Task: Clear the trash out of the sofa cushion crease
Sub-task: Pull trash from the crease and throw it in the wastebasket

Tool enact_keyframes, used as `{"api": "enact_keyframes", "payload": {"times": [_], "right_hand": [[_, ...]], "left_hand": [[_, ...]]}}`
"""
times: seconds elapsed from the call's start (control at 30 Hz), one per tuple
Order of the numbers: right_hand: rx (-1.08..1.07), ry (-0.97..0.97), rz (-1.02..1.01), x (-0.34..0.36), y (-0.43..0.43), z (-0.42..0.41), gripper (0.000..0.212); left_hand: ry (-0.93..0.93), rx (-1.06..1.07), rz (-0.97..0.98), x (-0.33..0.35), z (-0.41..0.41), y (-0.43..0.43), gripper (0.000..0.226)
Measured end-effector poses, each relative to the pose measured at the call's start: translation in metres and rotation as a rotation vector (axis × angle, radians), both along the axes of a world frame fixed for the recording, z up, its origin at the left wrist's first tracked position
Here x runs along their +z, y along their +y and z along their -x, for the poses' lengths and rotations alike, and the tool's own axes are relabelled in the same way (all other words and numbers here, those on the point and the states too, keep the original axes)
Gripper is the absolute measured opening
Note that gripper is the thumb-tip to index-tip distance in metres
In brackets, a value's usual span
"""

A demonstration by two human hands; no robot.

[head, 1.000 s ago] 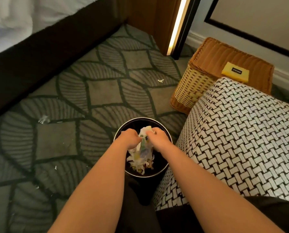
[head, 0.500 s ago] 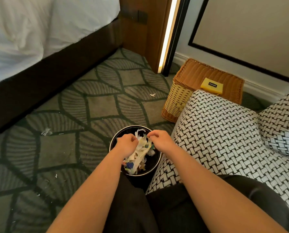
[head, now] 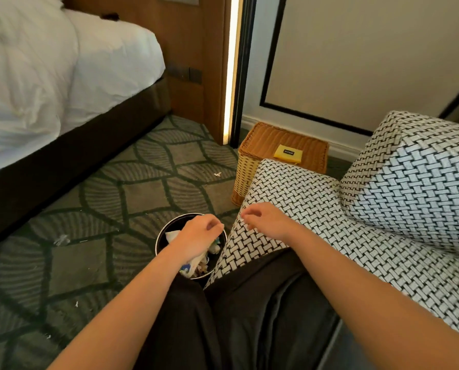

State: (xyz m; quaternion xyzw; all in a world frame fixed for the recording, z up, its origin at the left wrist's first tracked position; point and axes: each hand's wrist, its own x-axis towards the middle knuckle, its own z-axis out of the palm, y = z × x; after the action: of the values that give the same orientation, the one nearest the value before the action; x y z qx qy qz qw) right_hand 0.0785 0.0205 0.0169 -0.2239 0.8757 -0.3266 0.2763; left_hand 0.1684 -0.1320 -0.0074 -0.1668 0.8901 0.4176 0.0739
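Litter bits, a few, white, dot the carpet. Trash: crumpled white paper and coloured scraps, inside one round black bin. Left hand above it, right hand over sofa cushion; both loosely curled, empty.

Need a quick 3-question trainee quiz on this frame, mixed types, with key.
1. Which hand is over the bin?
2. True or false: the bin is empty.
3. The yellow packet lies on: A) the bed, B) the wicker basket, C) the carpet.
Key: 1. the left hand; 2. false, it holds trash; 3. B.
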Motion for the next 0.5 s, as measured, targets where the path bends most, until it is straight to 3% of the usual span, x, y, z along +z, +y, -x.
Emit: {"api": "enact_keyframes", "payload": {"times": [0.3,0.5], "right_hand": [[-0.154,-0.005,0.120,0.042,0.110,-0.023,0.025],[-0.332,0.025,0.063,0.021,0.208,-0.050,0.025]], "left_hand": [[0.058,-0.297,-0.070,0.072,0.001,0.087,0.017],[0.138,-0.543,-0.002,0.076,0.002,0.167,0.024]]}}
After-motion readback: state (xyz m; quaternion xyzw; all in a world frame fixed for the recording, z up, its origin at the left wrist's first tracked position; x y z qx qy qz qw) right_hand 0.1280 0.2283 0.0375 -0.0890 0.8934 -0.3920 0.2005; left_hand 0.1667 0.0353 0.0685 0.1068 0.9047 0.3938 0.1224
